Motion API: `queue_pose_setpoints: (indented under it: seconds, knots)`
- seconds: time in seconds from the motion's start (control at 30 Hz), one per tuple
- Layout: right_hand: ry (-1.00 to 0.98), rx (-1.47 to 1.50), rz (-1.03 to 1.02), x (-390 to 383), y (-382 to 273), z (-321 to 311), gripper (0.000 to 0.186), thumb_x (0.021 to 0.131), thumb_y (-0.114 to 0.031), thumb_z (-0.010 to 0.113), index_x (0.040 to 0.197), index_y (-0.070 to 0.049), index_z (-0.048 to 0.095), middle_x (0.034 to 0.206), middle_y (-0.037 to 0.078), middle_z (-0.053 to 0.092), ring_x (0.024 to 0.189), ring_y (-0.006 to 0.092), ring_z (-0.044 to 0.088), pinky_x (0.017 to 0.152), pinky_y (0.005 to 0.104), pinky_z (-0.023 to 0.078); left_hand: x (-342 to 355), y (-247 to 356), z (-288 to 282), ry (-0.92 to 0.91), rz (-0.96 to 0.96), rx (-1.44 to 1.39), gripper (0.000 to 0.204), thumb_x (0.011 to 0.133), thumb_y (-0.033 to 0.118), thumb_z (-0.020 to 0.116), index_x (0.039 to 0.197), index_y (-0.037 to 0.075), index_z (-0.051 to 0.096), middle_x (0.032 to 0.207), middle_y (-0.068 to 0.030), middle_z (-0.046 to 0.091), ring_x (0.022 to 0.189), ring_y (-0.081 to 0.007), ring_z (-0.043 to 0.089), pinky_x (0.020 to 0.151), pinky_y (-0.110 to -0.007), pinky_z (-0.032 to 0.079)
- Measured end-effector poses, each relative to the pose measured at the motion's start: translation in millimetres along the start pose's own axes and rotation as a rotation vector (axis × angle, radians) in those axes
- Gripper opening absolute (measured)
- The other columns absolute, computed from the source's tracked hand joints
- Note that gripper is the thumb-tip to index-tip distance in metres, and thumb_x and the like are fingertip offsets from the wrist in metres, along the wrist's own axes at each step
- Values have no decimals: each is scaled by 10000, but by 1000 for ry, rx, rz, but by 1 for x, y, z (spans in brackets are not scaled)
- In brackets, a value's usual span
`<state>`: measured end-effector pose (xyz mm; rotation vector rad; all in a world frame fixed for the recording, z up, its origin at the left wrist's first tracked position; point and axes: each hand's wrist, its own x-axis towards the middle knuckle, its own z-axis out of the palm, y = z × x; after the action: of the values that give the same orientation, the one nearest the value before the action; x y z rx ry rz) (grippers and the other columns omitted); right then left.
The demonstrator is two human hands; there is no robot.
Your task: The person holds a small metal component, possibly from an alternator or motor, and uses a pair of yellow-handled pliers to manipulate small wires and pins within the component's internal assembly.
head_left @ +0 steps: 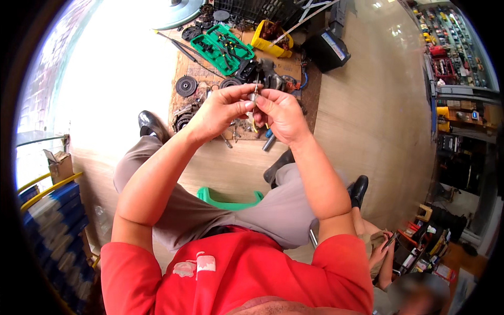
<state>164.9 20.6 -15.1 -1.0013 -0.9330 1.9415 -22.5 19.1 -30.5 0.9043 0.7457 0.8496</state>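
My left hand (220, 113) and my right hand (285, 116) meet over the parts on the floor, fingertips close together. Between them they pinch a small, thin metal part (256, 95) with a narrow end pointing up; its exact kind is too small to make out. Yellow bits show just under my fingers, and whether they belong to that part I cannot tell. Below the hands, a cardboard sheet (310, 113) carries greasy mechanical parts. A round black pulley-like disc (186, 85) lies left of my fingers, and a blue-and-grey cylindrical tool (269, 142) sits below my right hand.
Farther off lie an opened green tool case (221, 50), a yellow container (258, 39) with dark parts, and a black battery-like box (325, 50). A green stool (229, 199) is between my legs. At the lower right, another person (380, 257) sits holding a phone. Blue boxes (58, 226) are stacked left.
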Motion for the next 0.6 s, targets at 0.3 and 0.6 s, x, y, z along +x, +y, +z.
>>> queue_pose_setpoints:
  seconds: [0.3,0.6]
  knots:
    - [43,-73,-43,2,-2,1,155,897,-126,683,991,-5,660,824,16,672,627,50,559,570,182,453,1,-3,4,49,69,59,398,930,14,586,1324,-13,534,1067,-53,653,932,-91,583,839,-250,496]
    - [127,-233,-89,5,7,3,264,888,-70,680,1116,47,617,848,42,666,657,58,567,596,196,471,2,-18,4,213,64,213,397,890,62,655,1266,-31,564,1031,-97,680,926,-121,620,825,-272,507]
